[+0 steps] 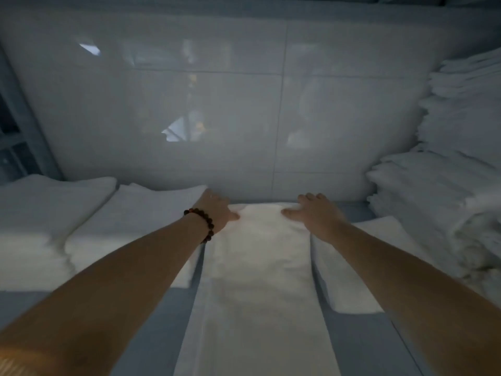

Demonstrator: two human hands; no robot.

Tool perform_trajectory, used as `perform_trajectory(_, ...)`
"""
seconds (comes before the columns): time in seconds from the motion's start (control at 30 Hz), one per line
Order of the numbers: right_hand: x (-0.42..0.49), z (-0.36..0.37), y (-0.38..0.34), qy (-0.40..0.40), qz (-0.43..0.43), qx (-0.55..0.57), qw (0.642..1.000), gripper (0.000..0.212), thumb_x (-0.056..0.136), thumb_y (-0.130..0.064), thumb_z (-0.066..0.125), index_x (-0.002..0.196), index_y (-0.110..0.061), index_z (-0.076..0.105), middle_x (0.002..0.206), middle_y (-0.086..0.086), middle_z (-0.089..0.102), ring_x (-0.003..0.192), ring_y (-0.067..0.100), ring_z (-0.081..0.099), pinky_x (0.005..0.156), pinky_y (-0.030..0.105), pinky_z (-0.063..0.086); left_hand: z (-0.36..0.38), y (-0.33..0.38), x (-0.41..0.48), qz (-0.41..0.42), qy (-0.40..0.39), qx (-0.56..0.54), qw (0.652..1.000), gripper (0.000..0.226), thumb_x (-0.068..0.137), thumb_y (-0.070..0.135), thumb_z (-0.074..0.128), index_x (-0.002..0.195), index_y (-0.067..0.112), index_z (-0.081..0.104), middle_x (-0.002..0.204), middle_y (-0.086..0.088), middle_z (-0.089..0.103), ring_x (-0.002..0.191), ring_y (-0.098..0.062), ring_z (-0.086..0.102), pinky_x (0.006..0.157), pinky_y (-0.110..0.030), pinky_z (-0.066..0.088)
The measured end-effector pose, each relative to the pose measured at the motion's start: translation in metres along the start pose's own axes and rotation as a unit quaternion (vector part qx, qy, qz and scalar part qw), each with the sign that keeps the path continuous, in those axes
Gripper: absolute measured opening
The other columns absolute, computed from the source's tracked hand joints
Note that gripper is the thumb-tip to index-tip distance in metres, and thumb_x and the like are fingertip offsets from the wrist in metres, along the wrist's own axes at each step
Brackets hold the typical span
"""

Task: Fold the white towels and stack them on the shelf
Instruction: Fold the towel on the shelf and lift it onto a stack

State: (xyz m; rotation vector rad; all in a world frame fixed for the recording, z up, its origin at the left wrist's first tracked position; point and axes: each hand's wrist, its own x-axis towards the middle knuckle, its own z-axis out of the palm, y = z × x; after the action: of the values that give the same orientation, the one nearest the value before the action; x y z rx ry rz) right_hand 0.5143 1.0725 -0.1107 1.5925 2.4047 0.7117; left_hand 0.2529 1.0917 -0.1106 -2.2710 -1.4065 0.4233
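A long white folded towel (257, 267), smooth and narrow, is lying lengthwise on the grey-blue shelf (360, 343), running from the near edge to the glossy white wall (217, 104). It is sitting between low stacks of folded white towels (130, 221) on the left and a tall white towel pile (447, 185) on the right. The right hand (314, 213) is grasping the towel's far right corner, fingers bending over the edge. The left hand (214, 210), wearing a dark beaded bracelet (202, 221), is laying its thumb on the far left corner; whether its fingers are gripping cannot be told.

No text, label, brand or number can be read anywhere. The long folded white cloth towel (260, 253), the stacked white towels (444, 191) and the glossy pale wall panels (217, 104) all show plain surfaces.
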Motion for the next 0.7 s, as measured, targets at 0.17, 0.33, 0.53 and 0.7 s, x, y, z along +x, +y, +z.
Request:
perform_trajectory(0.17, -0.011, 0.029, -0.012, -0.011, 0.040, 0.083, 0.996, 0.067, 0.094, -0.006, 0.037, 0.149, -0.034, 0.009, 0.156, 0.012, 0.012, 0.143, 0.029, 0.009, 0.116, 0.045, 0.011, 0.019, 0.012, -0.001, -0.006, 0.069, -0.025, 0.997, 0.048, 0.095, 0.013, 0.032, 0.141, 0.028, 0.033, 0.143, -0.019, 0.030, 0.131, -0.033, 0.027, 0.106, -0.048, 0.025)
perform_trajectory(0.33, -0.016, 0.032, -0.045, -0.022, 0.078, 0.183, 0.980, 0.049, 0.100, -0.022, 0.028, 0.148, -0.015, 0.020, 0.158, 0.011, 0.005, 0.146, 0.027, 0.000, 0.119, 0.042, 0.005, 0.025, 0.048, -0.011, -0.014, 0.048, -0.194, 0.980, 0.053, 0.097, 0.036, 0.029, 0.147, 0.022, 0.019, 0.155, -0.014, 0.013, 0.142, -0.029, 0.011, 0.113, -0.045, 0.015)
perform_trajectory(0.53, -0.038, 0.061, -0.121, -0.172, 0.094, 0.295, 0.935, 0.055, 0.101, -0.035, 0.017, 0.150, -0.015, 0.002, 0.159, 0.007, -0.011, 0.146, 0.024, -0.013, 0.118, 0.044, -0.004, 0.069, 0.134, -0.038, -0.042, -0.113, -0.312, 0.942, 0.058, 0.096, 0.048, 0.014, 0.148, 0.030, -0.005, 0.157, -0.005, -0.013, 0.144, -0.027, -0.012, 0.115, -0.047, -0.002)
perform_trajectory(0.7, -0.034, 0.087, -0.127, -0.115, 0.119, 0.297, 0.940, 0.058, 0.099, -0.046, 0.012, 0.150, -0.021, -0.003, 0.159, 0.003, -0.009, 0.146, 0.022, -0.012, 0.118, 0.043, -0.008, 0.095, 0.137, -0.030, -0.071, -0.036, -0.304, 0.949, 0.058, 0.093, 0.057, 0.006, 0.146, 0.038, -0.007, 0.157, -0.001, -0.012, 0.144, -0.025, -0.013, 0.116, -0.046, -0.007)
